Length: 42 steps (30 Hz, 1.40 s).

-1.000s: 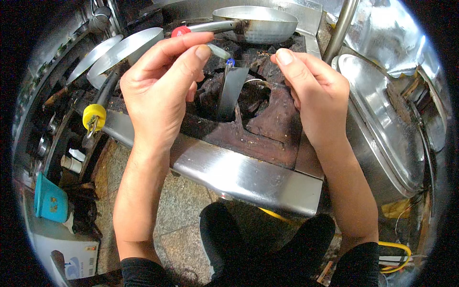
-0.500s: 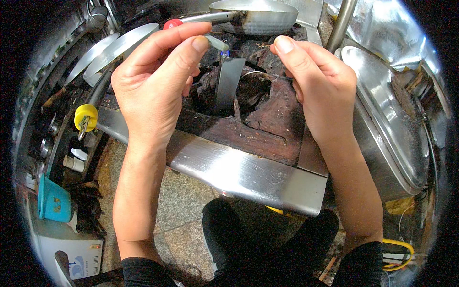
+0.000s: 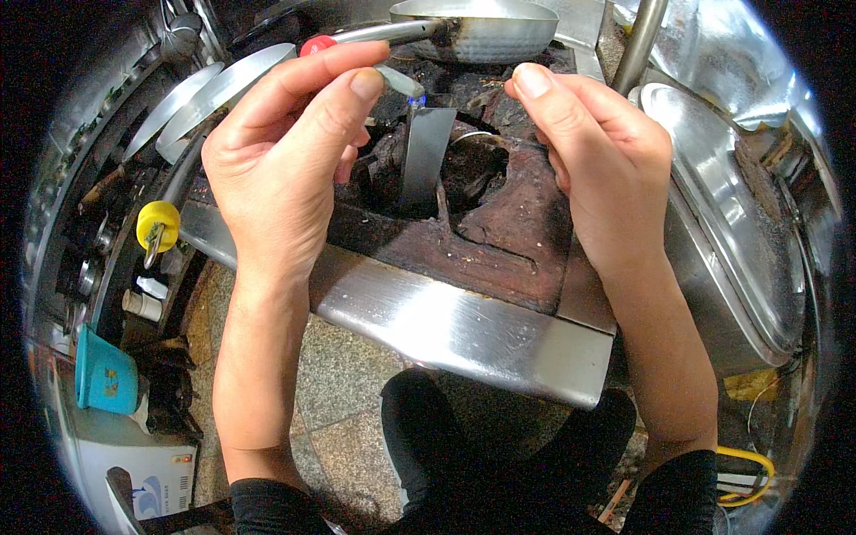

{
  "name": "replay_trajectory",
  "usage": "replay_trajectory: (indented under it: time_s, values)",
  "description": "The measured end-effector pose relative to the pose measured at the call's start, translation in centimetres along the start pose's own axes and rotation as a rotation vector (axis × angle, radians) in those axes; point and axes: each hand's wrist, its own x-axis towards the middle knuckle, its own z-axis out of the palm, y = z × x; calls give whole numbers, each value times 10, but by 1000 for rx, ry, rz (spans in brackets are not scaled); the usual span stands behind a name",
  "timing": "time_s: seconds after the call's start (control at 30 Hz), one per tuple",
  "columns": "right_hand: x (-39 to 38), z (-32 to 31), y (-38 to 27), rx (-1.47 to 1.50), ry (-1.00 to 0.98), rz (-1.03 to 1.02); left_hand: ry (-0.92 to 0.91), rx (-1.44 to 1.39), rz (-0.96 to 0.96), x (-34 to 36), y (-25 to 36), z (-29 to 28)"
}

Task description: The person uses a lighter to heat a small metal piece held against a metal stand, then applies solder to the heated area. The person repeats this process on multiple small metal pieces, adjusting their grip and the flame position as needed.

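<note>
Between thumb and forefinger, my left hand (image 3: 276,169) grips a short pale grey-green stick (image 3: 400,81). A bright blue spot shows at the stick's lower end; whether it is a flame or a part I cannot tell. Just below it, a flat grey metal blade (image 3: 426,156) stands nearly upright over the dark stove burner (image 3: 526,209); whether stick and blade are joined is unclear. My right hand (image 3: 599,152) is raised on the other side of the burner, thumb and fingertips pinched together. Anything in that pinch is too small or hidden.
A hammered metal pan (image 3: 495,37) sits at the back, its handle reaching left. Round metal lids or pans (image 3: 223,102) lean at the left, near a yellow-ended handle (image 3: 158,223). The stove's steel front edge (image 3: 464,334) faces me. A large lid (image 3: 713,205) lies right; a turquoise bin (image 3: 111,379) stands low left.
Both hands stay almost where they were, the right one shifting very slightly right. The view has moved a little; the stick and blade keep their places.
</note>
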Motion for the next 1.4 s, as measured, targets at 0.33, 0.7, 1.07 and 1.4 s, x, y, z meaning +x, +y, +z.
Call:
replay_trajectory:
  time_s: [0.33,0.7,1.07,1.4]
  values:
    - [0,-1,3,1,-12,-13,-9,-16,-21,1,-1,-1]
    - [0,-3,3,-13,2,-7,6,-42,-26,1,0,1]
    - [-11,11,-8,12,119,10,-7,-34,3,1,-3,0]
    - [-7,7,-17,-13,36,9,19,-53,-13,1,-1,2]
